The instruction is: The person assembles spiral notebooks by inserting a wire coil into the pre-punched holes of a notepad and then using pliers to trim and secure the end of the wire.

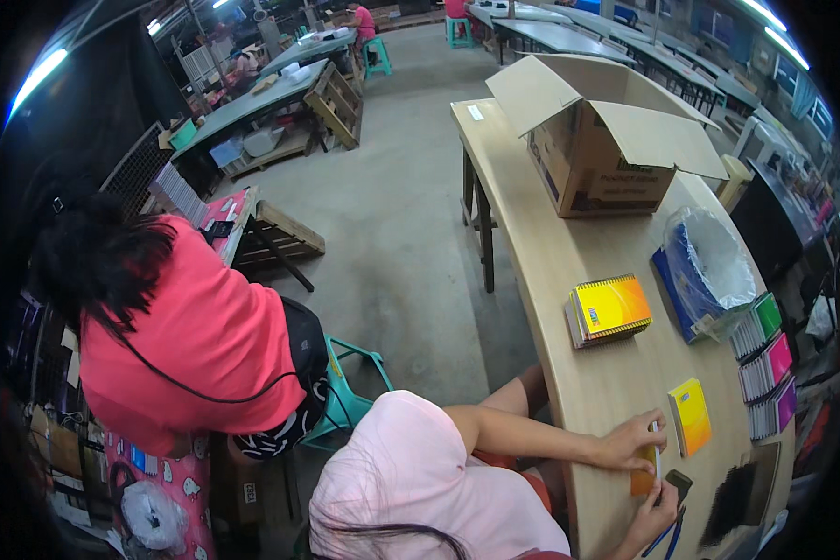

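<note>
Pinching small orange notebook (643,482) at near end of table (543,245): seated co-worker's farther hand (634,439), fingers clenching on its top edge; co-worker's nearer hand (656,519) touching its lower edge, grip unclear

Camera wearer's own hands not showing, fingers' state cannot tell

Yellow notebook (691,416) lying just beside orange one; spiral notebook stack (610,310) sitting mid-table; open cardboard box (595,142) standing at far end

It was a factory packing hall: long worktables (569,252) stood in rows on a concrete floor (392,205), with an open carton (597,140), stacked notebooks (609,310), wooden pallets (331,103) and seated workers (187,327).
</note>
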Demonstrator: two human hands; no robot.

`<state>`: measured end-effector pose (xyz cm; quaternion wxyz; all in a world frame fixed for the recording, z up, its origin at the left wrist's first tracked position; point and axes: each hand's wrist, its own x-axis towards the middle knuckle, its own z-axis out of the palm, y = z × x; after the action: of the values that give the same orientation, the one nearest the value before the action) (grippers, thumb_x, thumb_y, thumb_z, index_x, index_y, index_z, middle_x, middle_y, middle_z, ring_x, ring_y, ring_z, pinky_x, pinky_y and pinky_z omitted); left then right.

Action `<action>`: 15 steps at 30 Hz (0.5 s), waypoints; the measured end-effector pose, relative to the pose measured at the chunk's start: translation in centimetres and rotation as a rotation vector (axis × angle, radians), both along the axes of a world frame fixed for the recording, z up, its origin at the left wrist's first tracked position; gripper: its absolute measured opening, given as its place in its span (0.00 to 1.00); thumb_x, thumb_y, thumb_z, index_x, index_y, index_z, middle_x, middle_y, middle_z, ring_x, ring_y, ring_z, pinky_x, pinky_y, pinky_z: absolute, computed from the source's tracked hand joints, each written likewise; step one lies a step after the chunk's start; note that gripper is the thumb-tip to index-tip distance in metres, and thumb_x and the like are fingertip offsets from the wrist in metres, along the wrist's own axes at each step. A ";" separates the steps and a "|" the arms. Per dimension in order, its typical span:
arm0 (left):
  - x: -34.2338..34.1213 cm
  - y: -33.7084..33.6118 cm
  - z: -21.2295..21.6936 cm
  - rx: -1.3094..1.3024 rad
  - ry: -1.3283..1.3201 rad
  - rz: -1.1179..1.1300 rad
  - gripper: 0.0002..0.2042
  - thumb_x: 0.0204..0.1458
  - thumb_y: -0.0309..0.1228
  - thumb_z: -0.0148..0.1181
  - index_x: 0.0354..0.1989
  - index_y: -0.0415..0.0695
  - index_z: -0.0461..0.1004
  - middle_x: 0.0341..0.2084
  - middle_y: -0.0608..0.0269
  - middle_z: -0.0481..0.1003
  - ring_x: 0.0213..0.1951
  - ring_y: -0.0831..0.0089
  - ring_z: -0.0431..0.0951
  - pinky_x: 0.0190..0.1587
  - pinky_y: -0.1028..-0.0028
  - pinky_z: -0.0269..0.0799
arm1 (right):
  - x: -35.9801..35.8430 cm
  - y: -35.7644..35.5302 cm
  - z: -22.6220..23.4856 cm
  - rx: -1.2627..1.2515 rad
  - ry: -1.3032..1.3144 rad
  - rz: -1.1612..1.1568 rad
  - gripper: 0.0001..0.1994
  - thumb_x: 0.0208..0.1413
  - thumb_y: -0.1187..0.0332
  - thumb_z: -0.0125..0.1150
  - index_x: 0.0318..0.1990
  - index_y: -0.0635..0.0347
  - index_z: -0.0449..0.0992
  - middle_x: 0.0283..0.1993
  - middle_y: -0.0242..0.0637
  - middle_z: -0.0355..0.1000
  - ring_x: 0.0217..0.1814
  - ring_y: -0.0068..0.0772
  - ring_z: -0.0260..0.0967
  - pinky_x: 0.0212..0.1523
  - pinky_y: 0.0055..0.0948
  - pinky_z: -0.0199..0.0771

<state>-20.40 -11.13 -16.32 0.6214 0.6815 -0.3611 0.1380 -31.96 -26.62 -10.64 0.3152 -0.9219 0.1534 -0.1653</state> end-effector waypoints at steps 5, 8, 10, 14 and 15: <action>0.2 -0.2 0.3 -0.015 -0.018 -0.015 0.22 0.38 0.42 0.76 0.35 0.46 0.71 0.40 0.55 0.62 0.42 0.53 0.69 0.43 0.59 0.68 | -0.2 0.9 0.9 -0.182 -0.178 0.132 0.11 0.60 0.68 0.62 0.38 0.71 0.73 0.38 0.49 0.70 0.41 0.50 0.67 0.44 0.40 0.68; 0.1 -0.4 0.3 -0.007 -0.005 -0.025 0.21 0.38 0.42 0.75 0.35 0.46 0.71 0.40 0.54 0.63 0.42 0.52 0.69 0.43 0.59 0.68 | -0.3 -0.4 0.5 -0.272 -0.127 0.171 0.12 0.60 0.67 0.60 0.41 0.72 0.74 0.41 0.51 0.71 0.43 0.52 0.68 0.46 0.41 0.68; 0.1 -0.8 0.3 -0.005 0.002 -0.055 0.21 0.39 0.42 0.75 0.36 0.47 0.71 0.40 0.54 0.63 0.42 0.52 0.69 0.43 0.59 0.68 | -0.2 -0.5 0.7 -0.241 -0.097 0.132 0.12 0.60 0.68 0.60 0.42 0.72 0.74 0.41 0.52 0.72 0.44 0.53 0.68 0.46 0.41 0.68; 0.5 -0.5 0.0 -0.017 -0.027 -0.063 0.20 0.42 0.44 0.73 0.36 0.47 0.73 0.39 0.53 0.64 0.42 0.52 0.70 0.45 0.59 0.69 | 0.1 -1.3 -0.2 -0.316 -0.141 0.199 0.14 0.59 0.64 0.61 0.44 0.66 0.74 0.39 0.49 0.70 0.41 0.54 0.68 0.42 0.41 0.69; 0.6 -0.2 -0.1 0.002 -0.023 -0.024 0.19 0.43 0.44 0.73 0.37 0.47 0.73 0.39 0.53 0.64 0.42 0.52 0.70 0.45 0.59 0.69 | 0.3 0.2 1.1 -0.275 -0.128 0.189 0.12 0.58 0.66 0.61 0.43 0.67 0.75 0.39 0.49 0.71 0.43 0.54 0.68 0.43 0.43 0.69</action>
<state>-19.83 -11.33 -16.40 0.6182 0.6761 -0.3764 0.1379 -31.67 -26.38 -9.52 0.2093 -0.9542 0.0219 -0.2127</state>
